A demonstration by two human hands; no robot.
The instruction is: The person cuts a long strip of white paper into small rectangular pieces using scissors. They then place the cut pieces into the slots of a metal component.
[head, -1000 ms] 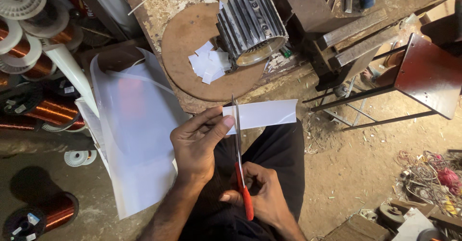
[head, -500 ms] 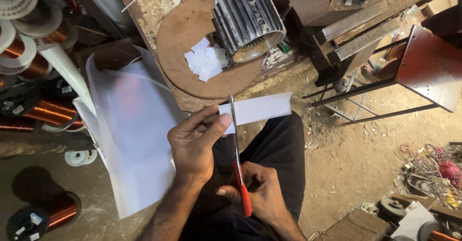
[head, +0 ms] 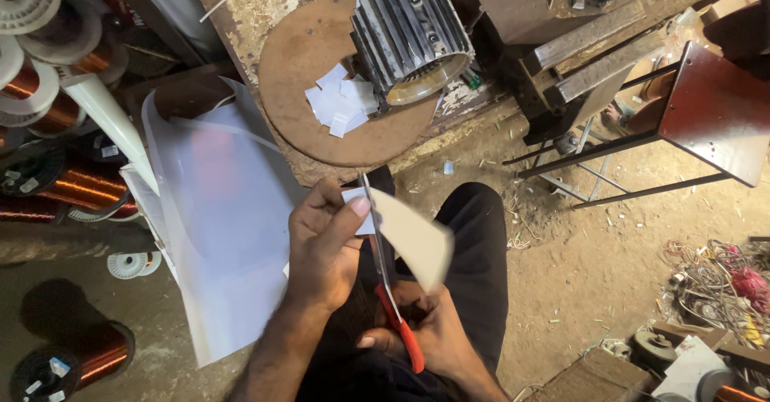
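Holding a small white cut piece (head: 358, 209) between thumb and forefinger, the left hand (head: 325, 245) stays just beside the blades of the red-handled scissors (head: 385, 270). Its fingers are pressed together on that piece, and the thumb tip lies almost against the steel. The right hand (head: 429, 334) is wrapped around the red handles, fingers closed through the loops, and the blades look nearly closed, though I cannot tell this fully.

The paper strip (head: 413, 237) is now on the right side of the blades, above the person's dark trousers (head: 473, 241). It looks blurred and I cannot see any finger gripping it; it seems to rest only against the scissors.

I judge two risks. First, the loose strip may slip and fall to the dusty floor (head: 609, 249), because nothing holds it firmly. Second, the left thumb is so near to the cutting edge that a quick stroke could nick it.

The long axis of the strip runs diagonally, from upper left near the left thumb down to lower right, with its free end pointing toward the right knee. The scissors lie almost along the view's vertical, tips pointing away from the body toward the round wooden board (head: 321, 89), where more white pieces (head: 341, 105) lie beside a finned metal motor housing (head: 413, 37).
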